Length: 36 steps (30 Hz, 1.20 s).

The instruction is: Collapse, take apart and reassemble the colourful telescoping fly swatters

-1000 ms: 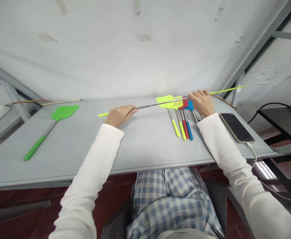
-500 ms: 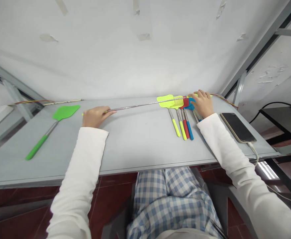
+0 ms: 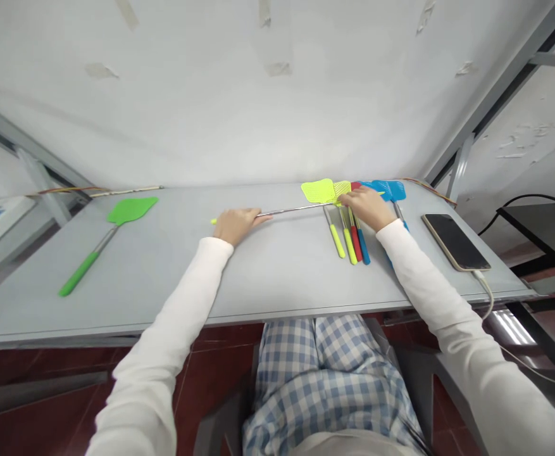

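Observation:
Between my two hands a yellow fly swatter with a thin metal shaft point(image 3: 296, 208) is held sideways above the table. My left hand point(image 3: 236, 225) is closed round its yellow handle, whose end pokes out to the left. At the other end, my right hand point(image 3: 365, 206) grips it near the head, which my fingers mostly hide. Under and beside the right hand lies a row of fly swatters: yellow ones point(image 3: 318, 190), a red one point(image 3: 357, 246) and blue ones point(image 3: 393, 190), their handles toward me. A green fly swatter point(image 3: 132, 209) lies apart on the left.
A phone point(image 3: 455, 242) with a white cable point(image 3: 485, 288) plugged in lies at the right of the grey table point(image 3: 277, 278). The white wall point(image 3: 211, 114) rises behind. Metal frame bars point(image 3: 495, 95) stand at both sides.
My hands have come closer together, and the shaft showing between them is shorter. My left hand moved right; my right hand moved left and slightly nearer, uncovering the blue swatter heads.

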Tool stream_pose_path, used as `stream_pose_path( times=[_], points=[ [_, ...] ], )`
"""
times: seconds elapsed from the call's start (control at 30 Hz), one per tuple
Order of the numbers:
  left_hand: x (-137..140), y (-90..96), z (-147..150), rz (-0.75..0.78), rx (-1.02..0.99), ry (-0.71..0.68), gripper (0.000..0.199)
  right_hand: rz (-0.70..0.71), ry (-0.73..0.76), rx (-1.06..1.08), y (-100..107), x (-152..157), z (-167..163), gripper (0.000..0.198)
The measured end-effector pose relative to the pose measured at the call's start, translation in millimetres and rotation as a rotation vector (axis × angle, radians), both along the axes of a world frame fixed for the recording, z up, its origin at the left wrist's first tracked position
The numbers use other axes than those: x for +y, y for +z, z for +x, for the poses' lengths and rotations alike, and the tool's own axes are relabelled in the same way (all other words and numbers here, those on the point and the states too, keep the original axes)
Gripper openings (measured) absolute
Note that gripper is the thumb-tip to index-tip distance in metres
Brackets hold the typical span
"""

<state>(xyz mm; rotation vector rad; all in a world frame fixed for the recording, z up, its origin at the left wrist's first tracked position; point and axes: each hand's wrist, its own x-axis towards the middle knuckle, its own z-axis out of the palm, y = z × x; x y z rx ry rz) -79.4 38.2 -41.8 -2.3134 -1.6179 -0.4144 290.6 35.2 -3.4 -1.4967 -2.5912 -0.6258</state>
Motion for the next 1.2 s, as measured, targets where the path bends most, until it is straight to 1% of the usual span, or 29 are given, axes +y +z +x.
stream_pose_path(
  times=[0.1,0.17,0.23,0.3,0.4,0.5,0.6,0.67,0.73,0.83,0.9,1.0,1.07,1.2],
  points=[
    [-4.7,-1.9,19.9,-0.021,0.086,-0.016,0.062,0.004,0.054,-0.073,-1.8,-6.9,-20.9,0.024],
    [-8.8,-1.3,28.4,-0.039,0.124,-0.001,0.059,0.017,0.064,-0.097,-0.7,-12.2,-31.2,0.025],
    [-14.2,1.0,38.1,-0.059,0.146,-0.013,0.056,0.012,0.115,-0.124,1.2,-19.3,-43.9,0.025],
    [-20.2,4.1,49.8,-0.079,0.145,-0.050,0.054,-0.006,0.181,-0.154,2.4,-27.3,-58.9,0.025],
    [-27.4,7.5,64.7,-0.088,0.101,-0.080,0.055,-0.006,0.195,-0.156,2.0,-35.5,-75.0,0.027],
    [-29.8,8.6,70.9,-0.064,0.036,-0.086,0.053,-0.013,0.174,-0.089,0.6,-34.9,-74.7,0.025],
    [-28.8,8.6,73.6,-0.085,-0.028,-0.128,0.046,-0.042,0.152,-0.017,-1.1,-30.7,-67.3,0.023],
    [-27.8,8.1,76.5,-0.121,-0.066,-0.169,0.041,-0.018,0.163,0.014,-2.8,-30.2,-65.4,0.025],
    [-27.2,6.9,80.5,-0.148,-0.094,-0.207,0.038,0.040,0.181,0.027,-5.6,-31.9,-67.5,0.027],
    [-26.7,3.5,87.7,-0.157,-0.129,-0.250,0.036,0.097,0.162,0.016,-11.0,-35.6,-74.5,0.026],
    [-26.7,1.5,93.5,-0.146,-0.147,-0.277,0.035,0.103,0.126,0.010,-13.9,-36.6,-78.6,0.025],
    [-28.0,0.3,105.0,-0.113,-0.165,-0.323,0.032,0.100,0.090,0.015,-15.7,-36.2,-81.7,0.030],
    [-30.1,0.7,113.4,-0.114,-0.172,-0.316,0.031,0.106,0.080,0.027,-15.8,-35.7,-82.4,0.033],
    [-33.7,2.3,121.7,-0.200,-0.128,-0.210,0.039,0.124,0.100,0.063,-16.8,-34.2,-80.5,0.033]
  ],
)
